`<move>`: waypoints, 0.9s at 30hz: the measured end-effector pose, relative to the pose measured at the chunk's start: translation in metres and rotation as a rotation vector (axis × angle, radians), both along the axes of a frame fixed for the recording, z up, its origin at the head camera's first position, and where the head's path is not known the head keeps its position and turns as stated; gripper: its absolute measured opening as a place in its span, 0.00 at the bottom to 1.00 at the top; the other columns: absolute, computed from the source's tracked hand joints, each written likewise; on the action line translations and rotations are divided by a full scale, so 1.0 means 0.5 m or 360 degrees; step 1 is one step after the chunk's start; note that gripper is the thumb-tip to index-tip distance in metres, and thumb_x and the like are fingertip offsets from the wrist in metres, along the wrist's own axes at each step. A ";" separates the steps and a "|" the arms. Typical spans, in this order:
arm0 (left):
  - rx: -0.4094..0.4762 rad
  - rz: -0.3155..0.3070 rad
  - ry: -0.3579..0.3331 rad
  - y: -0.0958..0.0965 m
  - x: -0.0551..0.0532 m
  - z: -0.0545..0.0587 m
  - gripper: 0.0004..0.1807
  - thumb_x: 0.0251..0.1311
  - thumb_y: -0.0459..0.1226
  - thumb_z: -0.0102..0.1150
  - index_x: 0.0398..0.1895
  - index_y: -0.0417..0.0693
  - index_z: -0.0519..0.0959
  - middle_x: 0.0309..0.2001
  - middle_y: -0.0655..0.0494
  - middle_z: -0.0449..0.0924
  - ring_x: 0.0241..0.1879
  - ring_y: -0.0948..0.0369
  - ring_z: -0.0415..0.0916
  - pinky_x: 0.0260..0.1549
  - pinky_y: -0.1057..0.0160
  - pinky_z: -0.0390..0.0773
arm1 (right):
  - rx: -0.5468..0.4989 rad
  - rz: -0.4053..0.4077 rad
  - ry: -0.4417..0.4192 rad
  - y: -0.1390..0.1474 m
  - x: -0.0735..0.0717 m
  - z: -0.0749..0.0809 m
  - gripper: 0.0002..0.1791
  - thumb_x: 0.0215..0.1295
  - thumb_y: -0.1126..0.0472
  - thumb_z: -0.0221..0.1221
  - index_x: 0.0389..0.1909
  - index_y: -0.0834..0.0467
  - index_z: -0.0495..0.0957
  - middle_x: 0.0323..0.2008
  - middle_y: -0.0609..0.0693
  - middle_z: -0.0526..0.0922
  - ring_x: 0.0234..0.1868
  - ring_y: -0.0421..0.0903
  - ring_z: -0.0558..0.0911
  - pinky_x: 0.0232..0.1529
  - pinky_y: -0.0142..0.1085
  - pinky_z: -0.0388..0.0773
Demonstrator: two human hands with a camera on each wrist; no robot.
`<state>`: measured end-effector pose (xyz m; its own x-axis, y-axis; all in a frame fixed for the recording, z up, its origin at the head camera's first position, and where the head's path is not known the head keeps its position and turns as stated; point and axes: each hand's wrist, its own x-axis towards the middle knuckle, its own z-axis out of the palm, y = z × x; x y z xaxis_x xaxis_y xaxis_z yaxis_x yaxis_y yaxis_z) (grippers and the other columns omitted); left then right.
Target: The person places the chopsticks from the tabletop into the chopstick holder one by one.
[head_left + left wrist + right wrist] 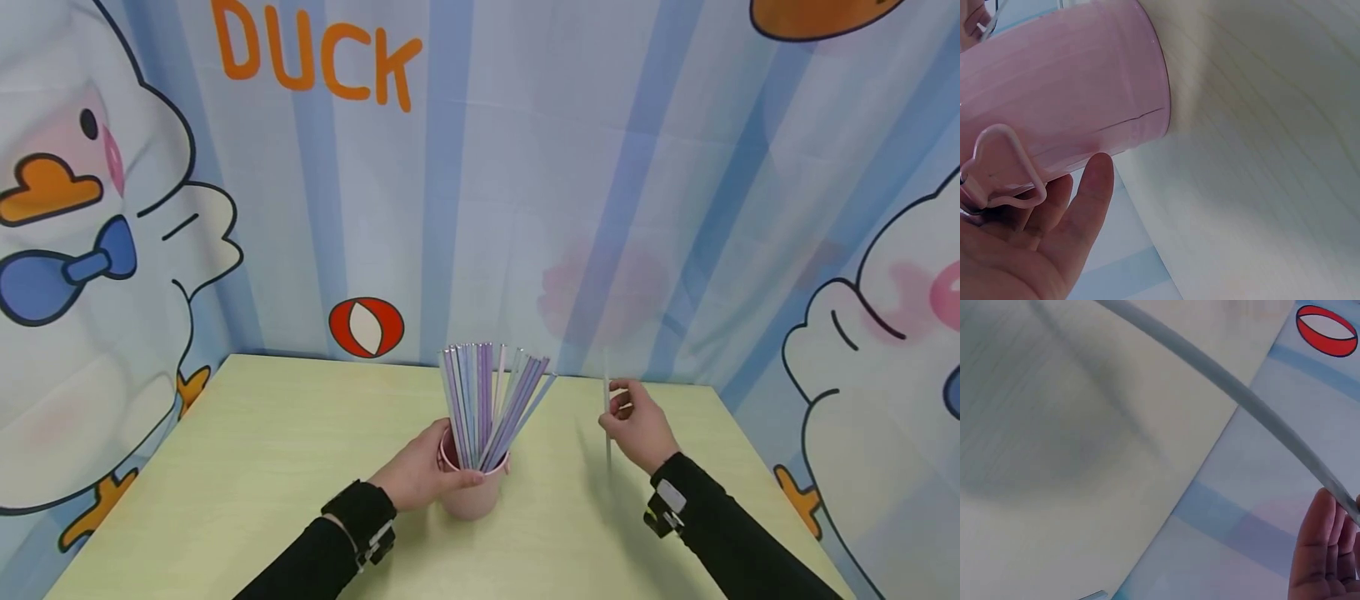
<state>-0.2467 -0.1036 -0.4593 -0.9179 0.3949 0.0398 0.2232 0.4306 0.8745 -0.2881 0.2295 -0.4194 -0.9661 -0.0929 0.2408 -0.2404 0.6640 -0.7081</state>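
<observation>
A small pink bucket (471, 502) stands upright on the table, filled with a fanned bunch of straws (474, 404) in purple, bluish and clear tones. My left hand (420, 477) grips its left side near the rim, the thumb across the front. In the left wrist view the bucket's wall (1079, 81) shows a pink wire loop (1007, 132) beside my fingers (1085, 206). To the right, my right hand (637, 423) pinches one pale straw (608, 454), held upright above the table. The right wrist view shows this straw (1235, 392) running away from the fingertips.
Both hands work over a pale wood-grain table (300, 433). Behind its back edge hangs a blue and white striped curtain (510, 183) printed with cartoon ducks, a ball and orange letters. The straw's shadow falls on the tabletop below my right hand.
</observation>
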 end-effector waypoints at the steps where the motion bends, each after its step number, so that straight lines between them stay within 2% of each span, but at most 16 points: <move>1: 0.0001 0.0000 -0.0002 0.000 0.000 0.000 0.50 0.47 0.57 0.70 0.71 0.52 0.58 0.66 0.52 0.68 0.61 0.54 0.70 0.63 0.44 0.67 | -0.0043 0.0002 0.0008 -0.007 0.003 0.008 0.22 0.64 0.70 0.54 0.59 0.67 0.64 0.38 0.58 0.73 0.36 0.52 0.76 0.34 0.42 0.79; 8: 0.0003 0.0002 -0.0012 -0.001 0.000 -0.002 0.50 0.47 0.58 0.70 0.71 0.51 0.58 0.66 0.52 0.68 0.61 0.54 0.70 0.63 0.44 0.67 | -0.0253 0.0027 0.0090 -0.058 0.029 0.054 0.23 0.65 0.71 0.52 0.60 0.66 0.61 0.41 0.58 0.72 0.40 0.53 0.75 0.38 0.44 0.82; 15: -0.0001 0.0004 0.0001 0.000 0.002 0.000 0.50 0.47 0.57 0.70 0.71 0.51 0.59 0.65 0.52 0.68 0.61 0.54 0.70 0.63 0.44 0.68 | -0.0503 0.0104 0.0198 -0.105 0.049 0.091 0.22 0.66 0.72 0.52 0.59 0.65 0.59 0.41 0.58 0.70 0.39 0.50 0.76 0.38 0.37 0.84; 21: -0.0010 0.0017 -0.0018 0.001 0.000 0.001 0.51 0.47 0.57 0.71 0.72 0.52 0.58 0.66 0.52 0.68 0.61 0.53 0.69 0.63 0.44 0.67 | -0.0653 0.0188 0.0251 -0.140 0.065 0.113 0.22 0.66 0.74 0.52 0.58 0.65 0.58 0.40 0.58 0.70 0.36 0.47 0.76 0.39 0.35 0.84; 27: -0.0010 0.0020 -0.0023 0.002 -0.001 -0.001 0.50 0.47 0.56 0.71 0.71 0.52 0.59 0.66 0.52 0.68 0.61 0.53 0.70 0.63 0.44 0.67 | -0.0756 0.0211 0.0304 -0.171 0.069 0.128 0.22 0.66 0.75 0.53 0.57 0.66 0.58 0.41 0.59 0.70 0.36 0.47 0.76 0.39 0.35 0.84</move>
<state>-0.2470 -0.1028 -0.4597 -0.9231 0.3837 0.0242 0.2054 0.4389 0.8747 -0.2536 0.1439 -0.3555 -0.8883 -0.0493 0.4567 -0.4546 0.2360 -0.8588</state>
